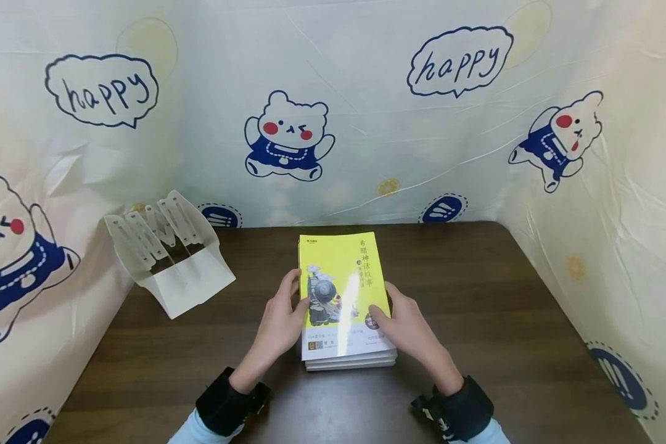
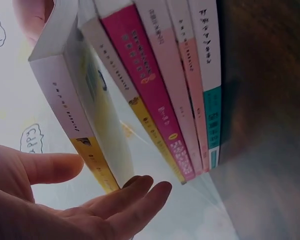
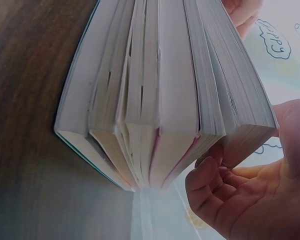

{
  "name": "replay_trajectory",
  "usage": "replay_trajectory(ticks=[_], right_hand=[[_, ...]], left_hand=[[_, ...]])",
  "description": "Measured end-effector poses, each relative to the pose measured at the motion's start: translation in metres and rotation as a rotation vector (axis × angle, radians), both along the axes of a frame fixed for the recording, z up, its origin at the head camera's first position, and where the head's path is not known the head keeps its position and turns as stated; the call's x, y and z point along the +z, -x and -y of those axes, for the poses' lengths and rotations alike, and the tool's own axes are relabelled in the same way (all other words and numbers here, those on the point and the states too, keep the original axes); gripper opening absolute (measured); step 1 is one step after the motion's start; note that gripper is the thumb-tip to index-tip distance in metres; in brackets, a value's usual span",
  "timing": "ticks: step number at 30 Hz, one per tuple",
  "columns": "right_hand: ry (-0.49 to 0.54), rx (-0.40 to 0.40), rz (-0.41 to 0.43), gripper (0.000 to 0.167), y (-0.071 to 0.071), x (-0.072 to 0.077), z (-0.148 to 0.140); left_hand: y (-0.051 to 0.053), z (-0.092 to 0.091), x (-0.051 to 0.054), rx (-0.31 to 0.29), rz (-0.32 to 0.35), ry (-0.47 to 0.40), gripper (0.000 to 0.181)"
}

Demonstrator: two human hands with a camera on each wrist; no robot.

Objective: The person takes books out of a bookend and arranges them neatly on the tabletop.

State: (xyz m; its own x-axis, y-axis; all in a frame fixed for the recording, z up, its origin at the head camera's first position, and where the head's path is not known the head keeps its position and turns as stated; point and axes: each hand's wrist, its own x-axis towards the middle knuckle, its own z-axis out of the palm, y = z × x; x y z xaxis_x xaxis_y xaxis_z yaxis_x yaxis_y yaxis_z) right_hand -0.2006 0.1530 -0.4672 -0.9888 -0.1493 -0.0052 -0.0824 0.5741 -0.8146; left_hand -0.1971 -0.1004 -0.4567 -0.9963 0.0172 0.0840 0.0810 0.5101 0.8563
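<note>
A yellow paperback book (image 1: 338,256) with a train picture and a white lower band lies uppermost over a stack of several books (image 1: 351,364). In the left wrist view the yellow book (image 2: 72,112) is lifted clear of the stack, whose magenta book (image 2: 145,85) shows its spine. My left hand (image 1: 277,320) holds its spine side, thumb against the spine and fingers beneath. On the page-edge side my right hand (image 1: 413,324) grips it, thumb on the cover; the right wrist view shows that hand's fingers (image 3: 205,175) curled under it.
A white slotted rack (image 1: 191,287) stands at the back left of the dark wooden table (image 1: 477,296). Pale cloth (image 1: 366,154) printed with bears and "happy" bubbles walls off the table's back and both sides.
</note>
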Motion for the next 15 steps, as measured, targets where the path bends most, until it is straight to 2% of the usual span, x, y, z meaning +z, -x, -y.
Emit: replay_trajectory(ticks=[9,15], right_hand=[[-0.016,-0.021,0.021,0.063,-0.002,-0.002,-0.001],[-0.035,-0.031,0.026,0.063,-0.002,-0.003,-0.002]], left_hand=[[-0.001,-0.003,-0.007,-0.028,0.002,0.029,0.059],[0.0,-0.005,-0.012,-0.051,-0.001,0.079,0.053]])
